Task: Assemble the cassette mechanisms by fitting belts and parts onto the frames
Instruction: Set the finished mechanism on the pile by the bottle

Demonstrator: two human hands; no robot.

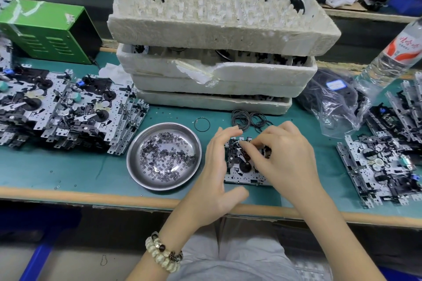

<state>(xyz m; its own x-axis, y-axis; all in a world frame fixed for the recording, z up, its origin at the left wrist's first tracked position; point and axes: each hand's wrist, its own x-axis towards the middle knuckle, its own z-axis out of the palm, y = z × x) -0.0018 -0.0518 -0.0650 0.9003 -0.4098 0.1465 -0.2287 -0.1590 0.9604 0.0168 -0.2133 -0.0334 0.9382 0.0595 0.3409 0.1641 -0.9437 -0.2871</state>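
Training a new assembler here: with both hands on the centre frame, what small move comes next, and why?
Probably press down whatever the right hand pinches at the frame; the left hand steadies its edge. The piece is too small to identify.

Factory assembly bench: stacked cassette mechanisms [68, 109], foam trays [217, 29] of flywheels.

Steadying frame [239, 174] with straight left hand [214, 166], pinching at its top with right hand [285, 155]. Flanked at left by dish [130, 162] of washers [164, 157], backed by belts [249, 120] and stacked foam trays [217, 29] on green table [68, 171].
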